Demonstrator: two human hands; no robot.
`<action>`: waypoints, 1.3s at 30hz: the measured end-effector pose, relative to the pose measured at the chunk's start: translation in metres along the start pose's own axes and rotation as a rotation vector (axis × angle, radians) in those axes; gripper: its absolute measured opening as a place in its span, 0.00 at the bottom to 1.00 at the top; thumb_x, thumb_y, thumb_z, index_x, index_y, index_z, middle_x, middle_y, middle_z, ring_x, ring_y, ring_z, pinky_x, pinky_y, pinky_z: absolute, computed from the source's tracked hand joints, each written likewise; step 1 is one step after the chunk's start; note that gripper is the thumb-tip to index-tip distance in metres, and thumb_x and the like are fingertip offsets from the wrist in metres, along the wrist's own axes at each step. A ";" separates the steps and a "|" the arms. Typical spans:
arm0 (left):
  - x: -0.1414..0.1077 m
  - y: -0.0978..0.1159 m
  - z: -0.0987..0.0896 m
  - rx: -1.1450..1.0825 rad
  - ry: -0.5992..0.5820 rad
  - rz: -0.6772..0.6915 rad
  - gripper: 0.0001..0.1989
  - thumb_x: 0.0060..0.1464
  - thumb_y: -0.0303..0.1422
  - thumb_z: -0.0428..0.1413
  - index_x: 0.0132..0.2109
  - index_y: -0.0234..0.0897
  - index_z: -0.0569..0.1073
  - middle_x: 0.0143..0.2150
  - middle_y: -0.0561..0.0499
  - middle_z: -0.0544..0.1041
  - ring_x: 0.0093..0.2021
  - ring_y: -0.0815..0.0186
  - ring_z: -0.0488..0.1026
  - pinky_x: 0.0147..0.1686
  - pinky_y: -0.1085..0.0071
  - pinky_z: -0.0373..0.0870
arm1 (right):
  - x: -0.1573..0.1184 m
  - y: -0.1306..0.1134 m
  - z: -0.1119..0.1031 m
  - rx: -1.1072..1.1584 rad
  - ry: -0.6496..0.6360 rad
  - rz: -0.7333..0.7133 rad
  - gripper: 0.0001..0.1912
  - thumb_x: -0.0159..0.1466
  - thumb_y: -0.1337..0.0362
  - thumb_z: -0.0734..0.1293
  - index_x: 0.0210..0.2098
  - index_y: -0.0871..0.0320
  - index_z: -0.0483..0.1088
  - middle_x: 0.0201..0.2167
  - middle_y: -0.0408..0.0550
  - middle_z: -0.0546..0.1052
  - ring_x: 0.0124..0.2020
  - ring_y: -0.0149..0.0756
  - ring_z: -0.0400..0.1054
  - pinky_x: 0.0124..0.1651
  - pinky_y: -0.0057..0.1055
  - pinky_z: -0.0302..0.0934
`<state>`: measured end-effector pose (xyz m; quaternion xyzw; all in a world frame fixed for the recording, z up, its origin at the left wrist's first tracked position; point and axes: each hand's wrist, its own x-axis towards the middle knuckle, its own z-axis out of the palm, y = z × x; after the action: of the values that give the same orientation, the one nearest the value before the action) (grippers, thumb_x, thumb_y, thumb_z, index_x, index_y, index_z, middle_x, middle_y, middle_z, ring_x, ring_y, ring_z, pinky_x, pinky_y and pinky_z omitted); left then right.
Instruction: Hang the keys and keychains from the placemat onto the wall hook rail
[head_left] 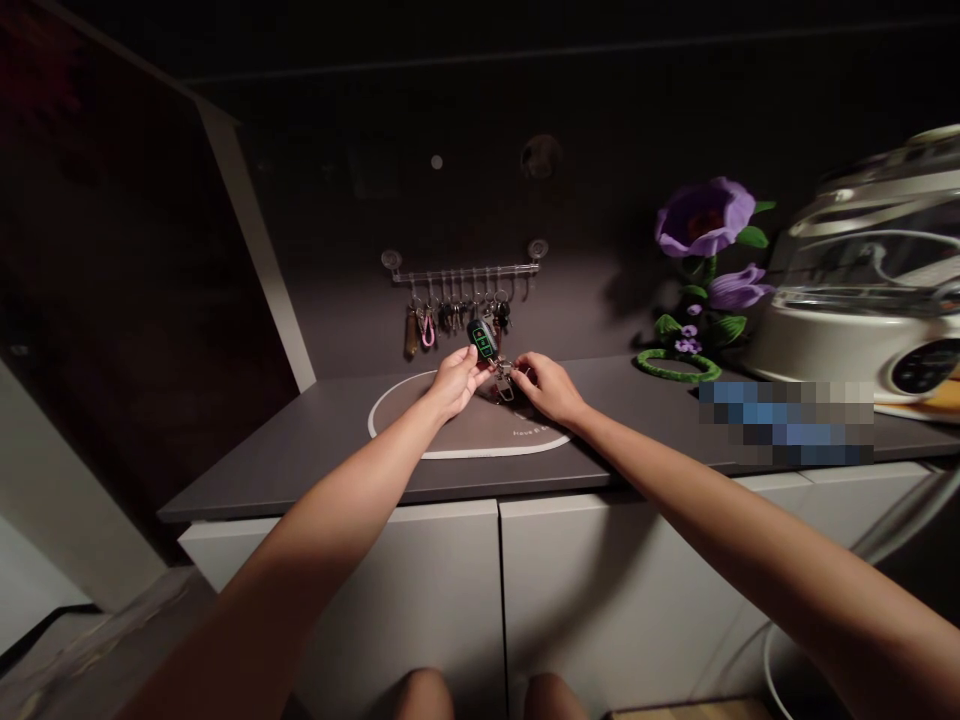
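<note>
Over the mat on the counter, my left hand (457, 382) pinches a dark car key fob (481, 340) with green-outlined buttons, held upright. Metal rings and a clasp, a keychain (504, 380), hang from the fob's lower end. My right hand (547, 385) has its curled fingertips closed on the keychain from the right side. Just behind the hands, several keys (453, 316) and a pink loop strap (427, 328) hang from a clear hook rail (465, 272) on the wall.
A grey-brown mat (405, 415) with a white rim lies on the dark counter (300, 455). To the right stand a purple crafted flower (706, 222) with a green ring base and a cream appliance (840, 325). White cabinet doors (420, 600) are below.
</note>
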<state>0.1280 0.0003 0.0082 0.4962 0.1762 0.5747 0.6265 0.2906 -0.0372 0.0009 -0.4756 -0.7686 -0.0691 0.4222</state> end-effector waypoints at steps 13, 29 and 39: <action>0.003 -0.001 0.000 -0.129 0.019 -0.030 0.06 0.57 0.27 0.47 0.36 0.29 0.68 0.36 0.45 0.76 0.42 0.66 0.73 0.53 0.58 0.62 | 0.003 -0.002 -0.003 0.148 0.092 0.031 0.10 0.60 0.59 0.59 0.31 0.59 0.67 0.31 0.49 0.72 0.33 0.34 0.64 0.38 0.28 0.55; -0.003 -0.005 0.004 -0.084 0.017 -0.125 0.17 0.44 0.12 0.48 0.40 0.31 0.65 0.34 0.49 0.74 0.38 0.67 0.74 0.50 0.58 0.67 | 0.012 -0.004 -0.011 0.425 0.184 0.147 0.14 0.58 0.54 0.60 0.29 0.59 0.65 0.26 0.44 0.68 0.28 0.30 0.59 0.35 0.27 0.55; -0.006 -0.010 0.004 0.251 -0.057 -0.087 0.17 0.42 0.15 0.54 0.41 0.31 0.68 0.38 0.48 0.74 0.37 0.69 0.74 0.49 0.61 0.67 | 0.029 -0.001 -0.012 0.643 0.240 0.272 0.16 0.54 0.52 0.62 0.29 0.59 0.62 0.25 0.41 0.66 0.26 0.28 0.56 0.32 0.26 0.54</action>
<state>0.1350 -0.0049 -0.0003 0.5789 0.2501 0.5061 0.5884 0.2909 -0.0243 0.0294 -0.4053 -0.6257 0.1774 0.6424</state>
